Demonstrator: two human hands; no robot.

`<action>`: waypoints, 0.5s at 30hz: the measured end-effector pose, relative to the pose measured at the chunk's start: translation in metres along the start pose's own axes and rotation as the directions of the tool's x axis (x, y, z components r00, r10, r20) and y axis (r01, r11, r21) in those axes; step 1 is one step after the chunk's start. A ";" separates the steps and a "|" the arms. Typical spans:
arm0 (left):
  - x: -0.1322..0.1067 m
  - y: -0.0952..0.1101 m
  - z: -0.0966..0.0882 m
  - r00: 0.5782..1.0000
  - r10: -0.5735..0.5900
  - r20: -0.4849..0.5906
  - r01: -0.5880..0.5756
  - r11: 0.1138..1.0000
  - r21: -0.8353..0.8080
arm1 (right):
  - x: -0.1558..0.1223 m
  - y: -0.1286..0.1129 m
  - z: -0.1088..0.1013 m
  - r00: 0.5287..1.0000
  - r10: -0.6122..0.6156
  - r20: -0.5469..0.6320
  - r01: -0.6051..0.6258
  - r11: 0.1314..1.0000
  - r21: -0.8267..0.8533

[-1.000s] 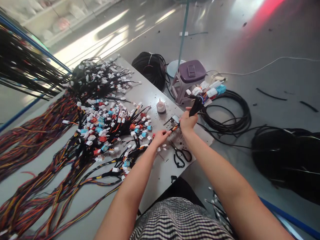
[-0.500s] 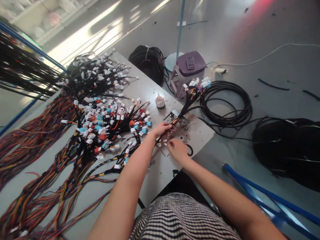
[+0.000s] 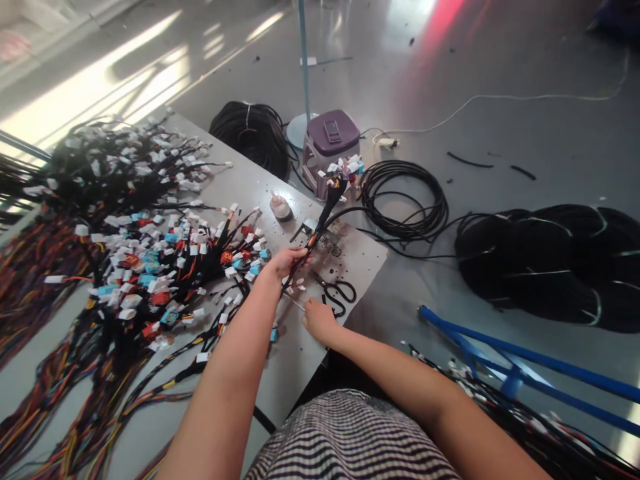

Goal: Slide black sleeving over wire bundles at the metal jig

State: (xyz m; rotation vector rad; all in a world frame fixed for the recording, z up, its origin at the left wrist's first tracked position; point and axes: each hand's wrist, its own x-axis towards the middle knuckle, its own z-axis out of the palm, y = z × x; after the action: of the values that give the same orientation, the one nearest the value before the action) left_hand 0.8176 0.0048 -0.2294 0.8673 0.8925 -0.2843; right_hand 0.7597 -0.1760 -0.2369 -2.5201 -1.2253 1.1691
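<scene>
My left hand (image 3: pixel 286 260) is closed on a black wire harness (image 3: pixel 326 208) whose far end with white and blue connectors hangs off the table's far edge near a stool. My right hand (image 3: pixel 318 321) rests on the grey table (image 3: pixel 300 350) near its front edge, fingers curled beside a thin metal rod (image 3: pixel 295 303); whether it grips the rod is unclear. Black-handled scissors (image 3: pixel 334 292) lie just beyond the right hand.
Several multicoloured wire harnesses with white, red and blue connectors (image 3: pixel 150 247) cover the table's left. A small glue bottle (image 3: pixel 281 207) stands behind. On the floor: a purple stool (image 3: pixel 331 143), black cable coils (image 3: pixel 405 200), big black bundles (image 3: pixel 545 260), a blue metal frame (image 3: pixel 500 357).
My right hand let go of the harness's connector end, dropped to the table near the scissors, then drew back toward the front edge. The left hand kept its hold. The view shifted right.
</scene>
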 end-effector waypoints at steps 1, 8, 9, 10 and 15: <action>0.000 0.000 0.001 1.000 0.009 -0.008 -0.009 1.000 0.005 | -0.006 0.004 0.002 1.000 0.022 0.008 -0.022 0.998 0.054; -0.009 -0.011 0.014 0.980 0.154 -0.126 -0.142 0.985 0.101 | -0.045 0.075 -0.019 0.907 0.307 -0.287 0.025 0.642 0.766; -0.010 -0.014 0.016 0.974 0.178 -0.142 -0.163 0.980 0.109 | -0.045 0.085 -0.027 0.858 0.393 -0.331 0.055 0.570 0.820; -0.011 -0.016 0.018 0.969 0.196 -0.152 -0.179 0.977 0.115 | -0.044 0.093 -0.035 0.812 0.459 -0.360 0.086 0.516 0.852; -0.013 -0.020 0.022 0.960 0.229 -0.158 -0.216 0.972 0.095 | -0.039 0.095 -0.052 0.753 0.547 -0.367 0.146 0.405 0.903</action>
State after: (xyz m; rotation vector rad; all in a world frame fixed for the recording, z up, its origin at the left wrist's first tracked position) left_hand 0.8113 -0.0261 -0.2232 1.0659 0.9344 -0.0496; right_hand 0.8399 -0.2551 -0.2150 -1.8603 0.0409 0.5797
